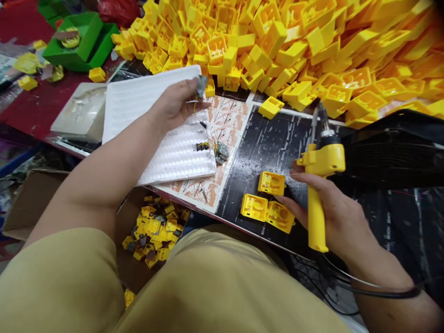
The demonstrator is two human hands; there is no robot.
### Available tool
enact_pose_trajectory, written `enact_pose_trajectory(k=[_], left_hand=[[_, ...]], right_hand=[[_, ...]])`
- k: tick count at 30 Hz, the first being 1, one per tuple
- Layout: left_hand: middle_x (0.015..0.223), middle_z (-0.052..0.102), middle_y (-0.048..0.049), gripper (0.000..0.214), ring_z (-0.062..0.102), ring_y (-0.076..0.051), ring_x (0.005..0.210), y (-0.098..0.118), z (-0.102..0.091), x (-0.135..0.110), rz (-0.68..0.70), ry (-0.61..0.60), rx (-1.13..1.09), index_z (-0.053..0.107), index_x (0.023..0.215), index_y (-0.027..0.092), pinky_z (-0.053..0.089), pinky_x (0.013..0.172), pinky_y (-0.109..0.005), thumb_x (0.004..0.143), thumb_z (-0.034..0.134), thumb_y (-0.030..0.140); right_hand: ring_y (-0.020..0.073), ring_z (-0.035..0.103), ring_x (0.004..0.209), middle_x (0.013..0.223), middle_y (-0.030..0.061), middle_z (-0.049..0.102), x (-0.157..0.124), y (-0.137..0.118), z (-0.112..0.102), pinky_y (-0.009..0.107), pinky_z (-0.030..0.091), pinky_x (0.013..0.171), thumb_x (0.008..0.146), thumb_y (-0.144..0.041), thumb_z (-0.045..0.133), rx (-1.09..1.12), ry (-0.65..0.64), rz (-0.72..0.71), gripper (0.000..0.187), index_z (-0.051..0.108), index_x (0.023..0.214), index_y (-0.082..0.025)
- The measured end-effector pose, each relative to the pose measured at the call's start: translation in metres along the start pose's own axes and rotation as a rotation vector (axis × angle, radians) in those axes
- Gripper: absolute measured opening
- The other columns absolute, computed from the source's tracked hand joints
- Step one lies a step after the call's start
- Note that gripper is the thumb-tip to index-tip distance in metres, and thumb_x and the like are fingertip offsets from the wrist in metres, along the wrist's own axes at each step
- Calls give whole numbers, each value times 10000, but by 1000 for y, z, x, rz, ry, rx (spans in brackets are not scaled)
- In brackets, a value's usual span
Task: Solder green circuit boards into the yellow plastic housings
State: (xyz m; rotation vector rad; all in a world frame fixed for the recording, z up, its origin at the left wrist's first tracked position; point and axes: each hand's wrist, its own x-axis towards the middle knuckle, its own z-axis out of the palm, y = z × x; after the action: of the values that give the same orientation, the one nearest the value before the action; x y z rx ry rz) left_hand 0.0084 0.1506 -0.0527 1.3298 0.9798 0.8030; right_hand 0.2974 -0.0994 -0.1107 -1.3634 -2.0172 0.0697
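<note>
My left hand [175,104] is over the white foam tray [138,115], pinching a small grey-green part [200,87] with thin wires hanging from it. A similar wired part [221,151] lies at the tray's right edge. In my right hand [342,217] is a yellow soldering gun [316,203], its metal tip pointing up and away from me. Three open yellow casings sit on the black tabletop: a back casing [271,183], a left casing [254,206] and a right casing [281,217]. A fingertip of my right hand reaches the back and right casings.
A big heap of yellow casings [263,37] covers the far side. Green trays [74,44] stand at far left, near a whitish block [81,111]. Below the table edge, a cardboard box [33,199] holds more yellow pieces. A black cable [388,292] crosses my right wrist.
</note>
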Motion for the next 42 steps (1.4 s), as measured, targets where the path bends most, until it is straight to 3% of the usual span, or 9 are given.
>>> enact_pose_trajectory(k=[5, 8, 10, 15, 19, 25, 34, 37, 42], left_hand=[[853, 637, 76, 356, 527, -101, 733, 31, 14, -19, 77, 39, -27, 605, 884, 281, 448, 655, -283, 687, 809, 497], [758, 647, 16, 230, 491, -55, 568, 42, 52, -53, 137, -302, 353, 650, 899, 159, 381, 577, -243, 767, 727, 331], [719, 654, -3, 168, 545, -87, 619, 37, 81, -78, 216, -521, 618, 674, 859, 136, 416, 611, -249, 752, 710, 260], [732, 636, 19, 192, 585, -95, 653, 7, 126, -117, 243, -512, 676, 611, 949, 164, 451, 610, -217, 782, 677, 233], [998, 709, -73, 464, 665, -119, 749, -8, 122, -125, 41, -508, 308, 530, 1223, 192, 537, 688, -238, 793, 686, 271], [1222, 697, -111, 434, 632, -239, 1190, -24, 128, -140, 125, -328, 264, 638, 1215, 199, 476, 1059, -378, 815, 717, 349], [790, 760, -20, 280, 725, -162, 780, -35, 157, -151, -56, -124, -200, 684, 810, 192, 579, 772, -289, 726, 783, 440], [768, 754, -18, 164, 692, -135, 680, -27, 139, -152, -7, -233, 52, 707, 791, 186, 542, 660, -242, 778, 723, 349], [793, 752, -30, 122, 684, -166, 729, -26, 115, -156, 251, -322, 902, 739, 848, 193, 505, 706, -277, 827, 619, 203]], right_hand=[[214, 689, 860, 1066, 64, 683, 18, 3, 16, 352, 593, 748, 899, -340, 645, 89, -86, 25, 413, 496, 1272, -246], [208, 694, 885, 1042, 43, 692, 21, -2, 13, 381, 587, 834, 904, -329, 642, 111, -104, 36, 369, 513, 1241, -257], [228, 684, 998, 1103, 62, 684, 19, -12, 7, 403, 564, 923, 875, -338, 688, 153, -64, 60, 415, 508, 1237, -247], [190, 702, 980, 1092, 44, 692, 4, -47, -3, 265, 598, 815, 783, -320, 788, 373, 71, 179, 484, 518, 1178, -246], [140, 713, 836, 968, -9, 689, -7, -57, 2, 231, 614, 742, 805, -195, 748, 538, 209, 357, 375, 533, 1105, -259], [131, 712, 789, 948, -15, 695, -12, -63, 4, 211, 620, 688, 754, -142, 775, 659, 360, 472, 426, 532, 1081, -268], [155, 719, 804, 993, 4, 701, -26, -62, 13, 254, 626, 717, 753, -185, 796, 542, 300, 344, 450, 560, 1129, -254], [163, 716, 762, 932, -10, 727, -32, -54, 0, 269, 622, 722, 715, -137, 817, 403, 304, 263, 412, 647, 1066, -268], [145, 649, 568, 728, -23, 703, -44, -43, -34, 247, 548, 523, 721, -119, 805, 255, 304, 41, 411, 711, 1090, -276]])
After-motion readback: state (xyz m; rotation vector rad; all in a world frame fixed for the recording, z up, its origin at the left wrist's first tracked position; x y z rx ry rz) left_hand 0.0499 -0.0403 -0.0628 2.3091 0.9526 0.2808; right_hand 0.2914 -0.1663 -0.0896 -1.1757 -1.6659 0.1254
